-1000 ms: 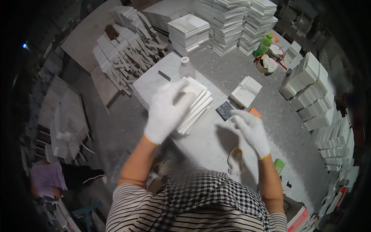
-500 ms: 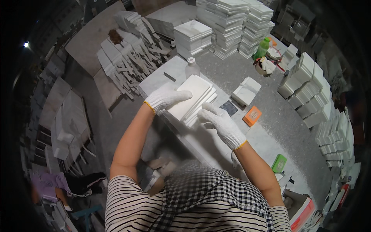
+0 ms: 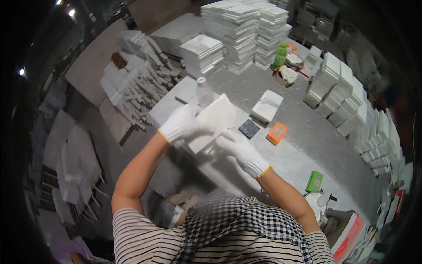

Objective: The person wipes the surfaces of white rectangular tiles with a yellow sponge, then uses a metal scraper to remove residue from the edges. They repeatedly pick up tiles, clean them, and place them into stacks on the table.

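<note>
A white rectangular tile (image 3: 216,119) is tilted up over the worktable, its broad face showing. My left hand (image 3: 181,125), in a white knit glove with a yellow cuff, grips its left edge, thumb across the face. My right hand (image 3: 243,153), gloved alike, closes on the lower right edge, its fingertips partly hidden. Whether more tiles lie behind or under this one I cannot tell. Just beyond stands a clear bottle with a white cap (image 3: 203,90). To the right lie a small stack of white tiles (image 3: 267,107) and a dark square pad (image 3: 249,129).
An orange box (image 3: 277,133) and a green box (image 3: 314,181) lie on the grey table (image 3: 307,132). Tall tile stacks (image 3: 237,35) stand at the back, more tile rows (image 3: 338,88) at the right. A green bottle (image 3: 280,56) is far right; stone strips (image 3: 140,88) lie left.
The tiles, fanned out before, now show as one tilted broad face. My right fingers have come in from slightly apart to its edge. The view has shifted a little.
</note>
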The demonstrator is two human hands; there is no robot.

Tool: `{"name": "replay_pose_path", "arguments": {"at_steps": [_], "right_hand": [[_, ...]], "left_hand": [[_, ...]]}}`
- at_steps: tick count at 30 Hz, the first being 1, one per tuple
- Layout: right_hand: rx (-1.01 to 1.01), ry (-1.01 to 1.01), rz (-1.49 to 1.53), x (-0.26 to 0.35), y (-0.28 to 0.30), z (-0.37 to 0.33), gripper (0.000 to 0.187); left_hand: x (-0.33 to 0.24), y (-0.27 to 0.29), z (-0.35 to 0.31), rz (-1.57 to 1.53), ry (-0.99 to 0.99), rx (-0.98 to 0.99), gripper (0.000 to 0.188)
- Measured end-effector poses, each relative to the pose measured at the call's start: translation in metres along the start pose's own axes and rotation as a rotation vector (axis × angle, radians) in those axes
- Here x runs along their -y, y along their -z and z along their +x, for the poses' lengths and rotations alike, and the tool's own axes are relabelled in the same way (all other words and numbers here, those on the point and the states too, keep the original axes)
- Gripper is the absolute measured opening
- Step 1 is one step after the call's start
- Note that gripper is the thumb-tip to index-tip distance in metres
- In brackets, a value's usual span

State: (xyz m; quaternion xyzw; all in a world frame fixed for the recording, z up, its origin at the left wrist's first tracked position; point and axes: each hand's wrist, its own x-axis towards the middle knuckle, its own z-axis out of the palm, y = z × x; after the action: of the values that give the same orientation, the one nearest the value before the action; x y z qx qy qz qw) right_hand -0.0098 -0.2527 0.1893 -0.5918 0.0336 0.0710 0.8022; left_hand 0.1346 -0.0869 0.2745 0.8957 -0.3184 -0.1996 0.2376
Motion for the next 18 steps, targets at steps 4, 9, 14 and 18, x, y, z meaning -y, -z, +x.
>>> {"name": "replay_pose_path", "arguments": {"at_steps": [4,9,14,18], "right_hand": [[-0.108,0.093,0.007,-0.016,0.004,-0.020,0.022],[-0.166,0.082,-0.509,-0.039,0.047,-0.069,0.040],[-0.515,-0.194,-0.719,-0.105,0.114,-0.107,0.044],[-0.603,0.047,-0.365,-0.108,0.133,-0.092,0.050]], "left_hand": [[-0.036,-0.025,-0.022,0.262,-0.162,-0.235,0.046],[-0.057,-0.081,-0.036,0.348,-0.324,-0.286,0.044],[-0.057,-0.150,-0.042,0.286,-0.301,-0.104,0.046],[-0.029,-0.209,-0.026,0.310,-0.217,-0.110,0.045]]}}
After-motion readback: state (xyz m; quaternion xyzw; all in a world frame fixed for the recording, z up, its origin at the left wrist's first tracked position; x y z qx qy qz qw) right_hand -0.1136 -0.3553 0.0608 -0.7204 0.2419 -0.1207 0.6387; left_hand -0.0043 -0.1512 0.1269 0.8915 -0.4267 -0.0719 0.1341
